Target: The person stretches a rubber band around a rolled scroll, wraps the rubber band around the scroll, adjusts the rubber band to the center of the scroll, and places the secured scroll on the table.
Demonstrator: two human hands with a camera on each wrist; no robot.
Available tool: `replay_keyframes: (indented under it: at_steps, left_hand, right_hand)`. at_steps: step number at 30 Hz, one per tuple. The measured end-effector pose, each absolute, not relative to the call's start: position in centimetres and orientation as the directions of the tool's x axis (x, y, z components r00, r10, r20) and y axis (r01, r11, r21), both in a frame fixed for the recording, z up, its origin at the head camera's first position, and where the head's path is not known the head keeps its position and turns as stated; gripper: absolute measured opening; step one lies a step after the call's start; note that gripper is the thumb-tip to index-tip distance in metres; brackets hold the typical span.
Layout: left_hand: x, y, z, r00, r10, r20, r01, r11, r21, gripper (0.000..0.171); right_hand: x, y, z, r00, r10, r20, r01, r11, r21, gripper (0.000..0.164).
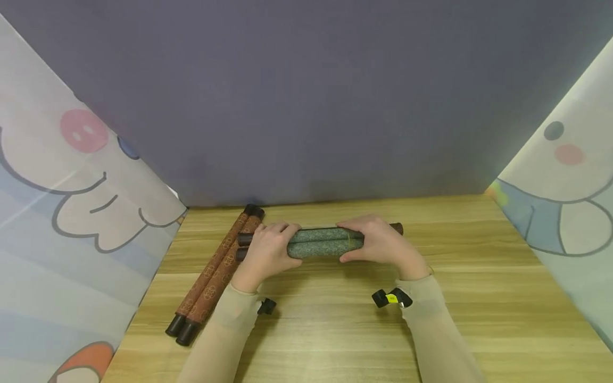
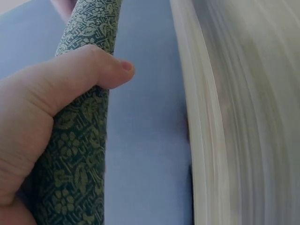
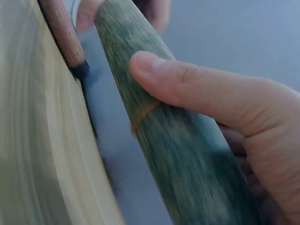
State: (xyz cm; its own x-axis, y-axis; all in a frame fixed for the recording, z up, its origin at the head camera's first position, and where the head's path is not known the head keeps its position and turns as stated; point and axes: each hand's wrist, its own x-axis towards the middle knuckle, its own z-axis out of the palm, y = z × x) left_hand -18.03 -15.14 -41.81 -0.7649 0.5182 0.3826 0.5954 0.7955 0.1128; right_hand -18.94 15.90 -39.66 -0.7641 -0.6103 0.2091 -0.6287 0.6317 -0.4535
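Both hands hold a pair of green patterned scrolls side by side, level above the table. My left hand grips them near their left ends, where dark end knobs stick out past it. The right hand holds the other end, with a dark tip showing beyond the fingers. In the left wrist view the thumb lies across the leafy brocade of one scroll. A thin yellowish band circles a scroll by the right thumb in the right wrist view.
Two reddish-brown scrolls with black ends lie slanted on the wooden table at the left, partly behind the left hand. A grey panel rises at the table's back edge. Cartoon-printed sheets stand on both sides.
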Motion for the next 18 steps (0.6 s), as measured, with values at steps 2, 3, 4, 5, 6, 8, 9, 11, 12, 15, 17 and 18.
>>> replay_keyframes:
  at_steps: [2, 3, 4, 5, 6, 8, 9, 11, 12, 15, 17, 18]
  left_hand:
    - [-17.93, -14.76, -41.82, -0.759, 0.532, 0.375, 0.608, 0.786, 0.114, 0.081]
    - [-17.88, -14.59, -41.84, -0.758, 0.536, 0.372, 0.611, 0.783, 0.114, 0.081]
    - [-17.86, -14.49, -41.83, -0.757, 0.539, 0.370, 0.613, 0.782, 0.114, 0.080]
    - [-17.86, -14.42, -41.85, -0.757, 0.539, 0.369, 0.613, 0.782, 0.114, 0.080]
    - [-17.85, -14.39, -41.89, -0.759, 0.537, 0.368, 0.610, 0.784, 0.113, 0.080]
    - [-17.83, -14.40, -41.95, -0.763, 0.534, 0.365, 0.605, 0.788, 0.111, 0.081]
    - [-17.83, -14.43, -41.99, -0.764, 0.531, 0.366, 0.603, 0.790, 0.110, 0.081]
    - [-17.79, -14.48, -42.01, -0.765, 0.530, 0.367, 0.600, 0.792, 0.107, 0.082]
    - [-17.77, -14.51, -42.01, -0.765, 0.529, 0.367, 0.599, 0.794, 0.105, 0.081]
    - [-17.74, -14.55, -41.99, -0.768, 0.524, 0.369, 0.595, 0.797, 0.106, 0.082]
    - [-17.74, -14.55, -41.92, -0.770, 0.522, 0.367, 0.593, 0.798, 0.109, 0.083]
    - [-17.74, -14.53, -41.88, -0.770, 0.522, 0.366, 0.593, 0.797, 0.111, 0.083]
  right_hand:
    - [-19.00, 15.50, -39.89, -0.742, -0.633, 0.220, -0.651, 0.603, -0.462, 0.083]
    - [-19.02, 15.31, -39.94, -0.733, -0.642, 0.223, -0.658, 0.588, -0.471, 0.083]
    - [-19.02, 15.12, -39.94, -0.726, -0.649, 0.227, -0.665, 0.580, -0.470, 0.084]
    - [-19.03, 14.97, -39.96, -0.722, -0.653, 0.230, -0.669, 0.574, -0.472, 0.085]
    - [-18.97, 14.87, -39.89, -0.721, -0.653, 0.232, -0.670, 0.571, -0.475, 0.085]
    - [-18.89, 14.76, -39.76, -0.726, -0.648, 0.229, -0.663, 0.573, -0.481, 0.086]
    - [-18.84, 14.76, -39.69, -0.733, -0.643, 0.223, -0.656, 0.580, -0.484, 0.087]
    - [-18.79, 14.88, -39.64, -0.749, -0.630, 0.206, -0.637, 0.596, -0.489, 0.089]
    - [-18.75, 14.97, -39.59, -0.755, -0.625, 0.200, -0.628, 0.602, -0.493, 0.090]
    - [-18.69, 15.32, -39.47, -0.778, -0.602, 0.177, -0.595, 0.617, -0.515, 0.092]
    - [-18.70, 15.54, -39.52, -0.786, -0.594, 0.172, -0.585, 0.624, -0.518, 0.093]
    - [-18.69, 15.63, -39.50, -0.788, -0.591, 0.169, -0.581, 0.625, -0.522, 0.094]
